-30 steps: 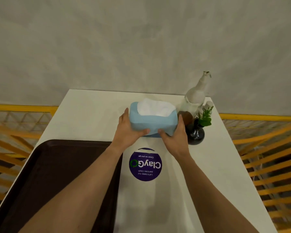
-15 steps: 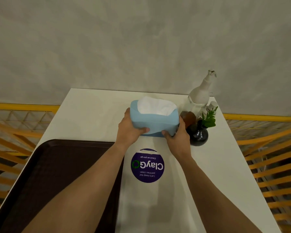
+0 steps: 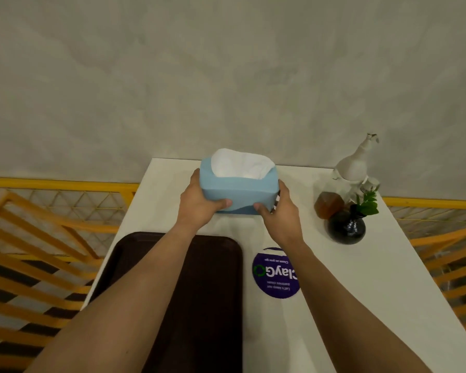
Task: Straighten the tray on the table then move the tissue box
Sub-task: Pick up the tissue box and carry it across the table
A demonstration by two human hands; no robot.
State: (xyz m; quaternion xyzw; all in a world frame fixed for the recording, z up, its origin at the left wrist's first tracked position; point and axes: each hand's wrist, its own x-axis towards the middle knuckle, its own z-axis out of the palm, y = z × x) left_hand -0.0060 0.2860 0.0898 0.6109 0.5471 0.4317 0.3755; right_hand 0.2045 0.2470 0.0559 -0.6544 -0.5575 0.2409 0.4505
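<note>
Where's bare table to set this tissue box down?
Bare tabletop lies right of the purple sticker, and a strip lies between the tissue box and the black vase. The brown tray fills the near left; bottles crowd the far right corner.

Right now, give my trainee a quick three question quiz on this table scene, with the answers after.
1. True or false: both hands hold the tissue box.
2. What lies on the table's near left part?
A. the brown tray
B. a plate
C. a book
3. What colour is the round vase?

Key: 1 true, the left hand and right hand each keep a grip on one end. 2 A. 3 black.
</note>
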